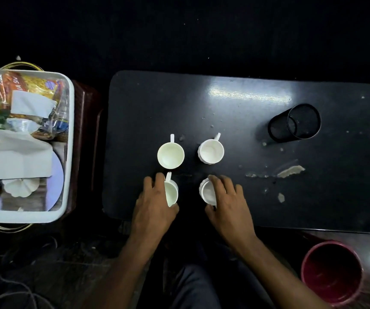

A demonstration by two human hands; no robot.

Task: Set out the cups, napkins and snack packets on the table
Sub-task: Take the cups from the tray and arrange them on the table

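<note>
Black table (235,121) carries four white cups in a two-by-two block. Nearest the person, the left hand (155,201) wraps the near left cup (171,194), and the right hand (228,201) grips the near right cup (208,191) with fingers curled over its rim. Beyond stand the far left cup (170,155) and far right cup (210,151), handles pointing away. Napkins (19,159) and snack packets (23,85) lie in the tray (69,139) at left. A mesh holder (294,122) lies tipped far right.

Four white cups stand upright in a square on the tabletop (235,103): far left cup (170,155), far right cup (211,151), near left cup (171,194), near right cup (208,192). Napkins (20,161) and snack packets (23,85) lie in the tray (69,139).
</note>
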